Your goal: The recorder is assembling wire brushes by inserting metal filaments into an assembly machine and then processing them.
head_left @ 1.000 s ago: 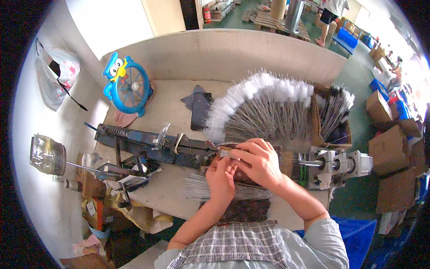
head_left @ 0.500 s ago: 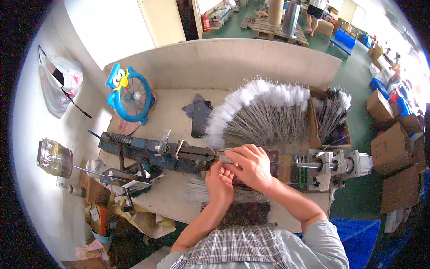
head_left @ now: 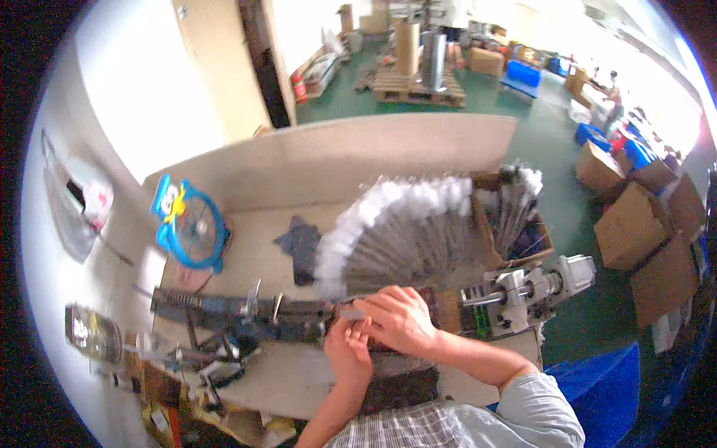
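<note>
Both hands are close together at the middle of the dark bench machine (head_left: pixel 302 317). My right hand (head_left: pixel 399 321) curls over from the right, its fingertips pinching a small pale grey piece (head_left: pixel 351 315) whose kind I cannot make out. Just below it, my left hand (head_left: pixel 349 347) is turned partly palm up with bent fingers touching the same piece. Behind my hands, white-tufted brushes (head_left: pixel 403 239) on thin wire stems lie in a wide fan. Blur hides what exactly sits between the fingertips.
A blue toy-faced fan (head_left: pixel 193 228) stands at the back left. To the right are a motor with a metal shaft (head_left: pixel 523 290) and a box of dark and white brushes (head_left: pixel 515 243). A low board (head_left: pixel 351 153) edges the bench's far side. A lamp-like head (head_left: pixel 93 334) juts in at left.
The whole view has tilted up, so the bench sits lower and more of the room shows. My hands stay together at the same spot on the machine, still on the small piece.
</note>
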The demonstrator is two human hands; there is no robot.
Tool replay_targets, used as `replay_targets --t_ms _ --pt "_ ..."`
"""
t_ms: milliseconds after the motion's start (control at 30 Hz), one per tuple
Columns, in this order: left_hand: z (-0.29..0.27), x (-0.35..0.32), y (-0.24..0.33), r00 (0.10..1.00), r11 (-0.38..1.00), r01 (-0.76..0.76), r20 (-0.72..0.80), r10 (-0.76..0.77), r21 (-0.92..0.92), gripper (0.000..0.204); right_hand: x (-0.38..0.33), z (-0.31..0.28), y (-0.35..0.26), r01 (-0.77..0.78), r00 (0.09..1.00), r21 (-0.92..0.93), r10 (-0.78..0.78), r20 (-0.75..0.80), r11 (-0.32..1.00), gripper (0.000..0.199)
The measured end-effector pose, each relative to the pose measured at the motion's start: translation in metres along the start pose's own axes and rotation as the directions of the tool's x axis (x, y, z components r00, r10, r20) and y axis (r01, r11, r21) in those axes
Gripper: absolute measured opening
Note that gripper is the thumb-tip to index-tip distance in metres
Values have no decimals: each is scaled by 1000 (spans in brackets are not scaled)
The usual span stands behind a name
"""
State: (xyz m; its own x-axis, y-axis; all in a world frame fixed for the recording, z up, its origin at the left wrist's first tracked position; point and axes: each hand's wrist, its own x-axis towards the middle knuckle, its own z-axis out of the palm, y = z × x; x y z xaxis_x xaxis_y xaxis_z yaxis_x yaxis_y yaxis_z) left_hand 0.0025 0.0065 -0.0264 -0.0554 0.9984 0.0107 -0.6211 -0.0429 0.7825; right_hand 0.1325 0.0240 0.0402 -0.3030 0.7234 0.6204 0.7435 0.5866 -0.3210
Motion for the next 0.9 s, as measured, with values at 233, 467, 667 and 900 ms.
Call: replay_targets --t_ms 233,467,667,900 --pt "13 -12 25 945 924 237 -150 -291 -300 57 -36 -11 11 -20 996 -62 26 88 998 11" --pt "22 -18 30 946 955 257 -162 -280 -146 57 -34 -13 17 -8 991 4 7 132 1000 11" --pt "11 -32 41 931 921 363 -106 -350 143 33 -47 -38 15 -31 999 210 32 -1 977 19" --pt "-186 -56 99 676 992 51 -727 -119 -116 18 -86 8 6 -77 949 237 -2 315 968 11"
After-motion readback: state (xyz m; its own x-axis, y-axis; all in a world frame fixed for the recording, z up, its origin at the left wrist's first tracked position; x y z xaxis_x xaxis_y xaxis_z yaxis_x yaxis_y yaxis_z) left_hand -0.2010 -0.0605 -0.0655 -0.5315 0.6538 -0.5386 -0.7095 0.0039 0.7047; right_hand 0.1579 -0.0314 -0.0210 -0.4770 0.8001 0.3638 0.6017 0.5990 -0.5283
